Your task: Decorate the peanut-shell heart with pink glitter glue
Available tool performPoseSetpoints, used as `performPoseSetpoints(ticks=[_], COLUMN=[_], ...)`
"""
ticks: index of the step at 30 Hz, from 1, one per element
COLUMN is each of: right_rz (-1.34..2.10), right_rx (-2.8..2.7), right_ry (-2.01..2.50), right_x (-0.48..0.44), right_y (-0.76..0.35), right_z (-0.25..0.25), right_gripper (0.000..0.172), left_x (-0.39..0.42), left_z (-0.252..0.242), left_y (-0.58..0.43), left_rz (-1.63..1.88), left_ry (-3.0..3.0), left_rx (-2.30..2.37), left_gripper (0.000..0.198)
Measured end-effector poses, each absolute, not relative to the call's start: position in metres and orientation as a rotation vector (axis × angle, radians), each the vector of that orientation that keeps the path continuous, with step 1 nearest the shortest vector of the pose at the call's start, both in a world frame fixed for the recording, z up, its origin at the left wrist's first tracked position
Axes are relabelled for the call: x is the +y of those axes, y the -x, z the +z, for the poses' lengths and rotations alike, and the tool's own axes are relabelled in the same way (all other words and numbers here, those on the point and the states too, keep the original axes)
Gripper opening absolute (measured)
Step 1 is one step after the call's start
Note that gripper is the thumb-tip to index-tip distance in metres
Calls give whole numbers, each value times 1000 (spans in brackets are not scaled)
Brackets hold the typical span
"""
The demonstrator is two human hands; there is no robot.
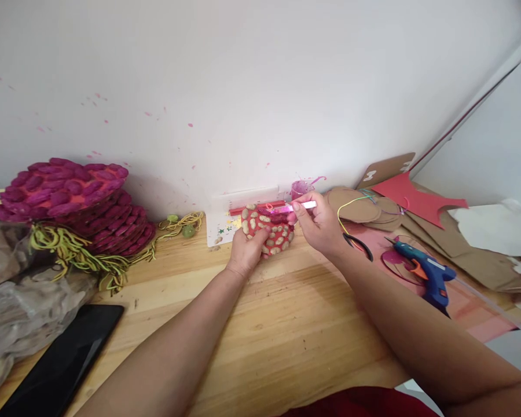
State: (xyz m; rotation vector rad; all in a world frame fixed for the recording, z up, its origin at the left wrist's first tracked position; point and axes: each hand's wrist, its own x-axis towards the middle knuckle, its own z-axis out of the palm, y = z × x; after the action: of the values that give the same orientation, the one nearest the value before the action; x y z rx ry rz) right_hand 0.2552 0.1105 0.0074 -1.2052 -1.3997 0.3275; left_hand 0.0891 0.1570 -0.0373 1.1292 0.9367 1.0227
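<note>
Red cloth (360, 402) nearest you, btm edge, your L hand (248, 250) grips the disc (280, 236) at table's (286, 324) back, R hand (319, 223) pinches the brush (308, 204) at its far edge, approx. that bit pink, most nuts (252, 223) left bare vs. the L stack (69, 185), which looks done.

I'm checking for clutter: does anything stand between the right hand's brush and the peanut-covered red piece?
Nothing visible does: the brush in the right hand has its pink end at the red piece in the left hand; the pink cup stands beyond them.
</note>
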Motion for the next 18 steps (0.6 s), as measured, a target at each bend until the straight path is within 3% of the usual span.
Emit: performPoseSetpoints(ticks=[18], right_rz=[382], right_rx=[-1359], right_ry=[1156], right_x=[106], right_y=[-251], right_z=[14], right_gripper=[26], left_x=[157], left_z=[-39], left_y=[-88], left_rz=[985], left_ry=[-1234], left_rx=[886], left_gripper=[39])
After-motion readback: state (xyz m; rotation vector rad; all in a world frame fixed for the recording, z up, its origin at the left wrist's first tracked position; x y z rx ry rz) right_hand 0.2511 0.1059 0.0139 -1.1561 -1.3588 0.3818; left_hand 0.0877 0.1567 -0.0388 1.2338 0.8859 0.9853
